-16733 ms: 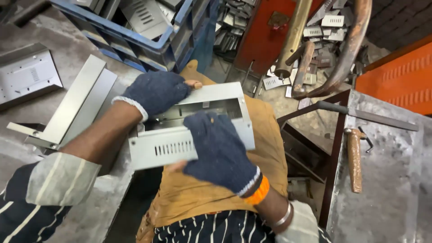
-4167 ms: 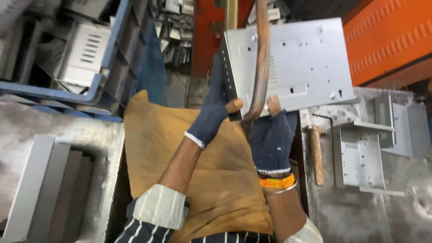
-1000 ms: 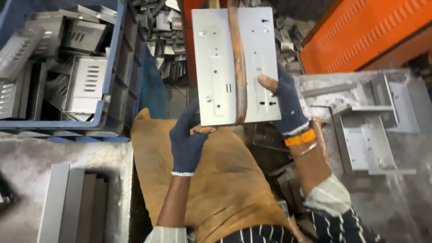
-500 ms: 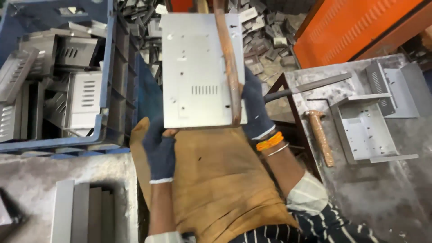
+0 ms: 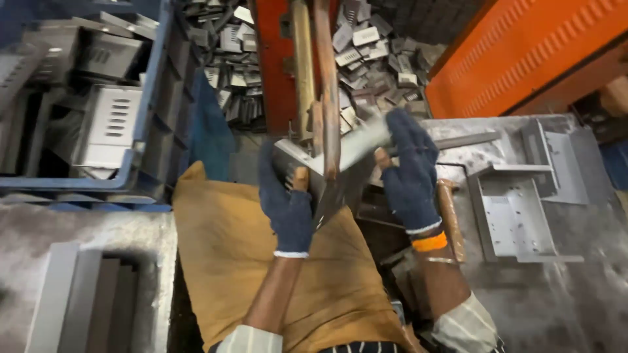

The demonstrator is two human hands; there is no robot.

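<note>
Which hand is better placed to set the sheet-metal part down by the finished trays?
Likely right: the right hand grips the part on the side nearest the trays; the left hand holds the far edge.

This is a metalworking shop, a sheet-metal press station. A worn grey steel workbench (image 5: 575, 307) carries folded grey sheet-metal brackets (image 5: 517, 216). Left of the bench, a blue plastic crate (image 5: 154, 98) holds louvred grey metal housings (image 5: 111, 124). Beyond the bench, small metal offcuts (image 5: 376, 59) litter the floor beside an orange ribbed machine panel (image 5: 523, 52).
</note>
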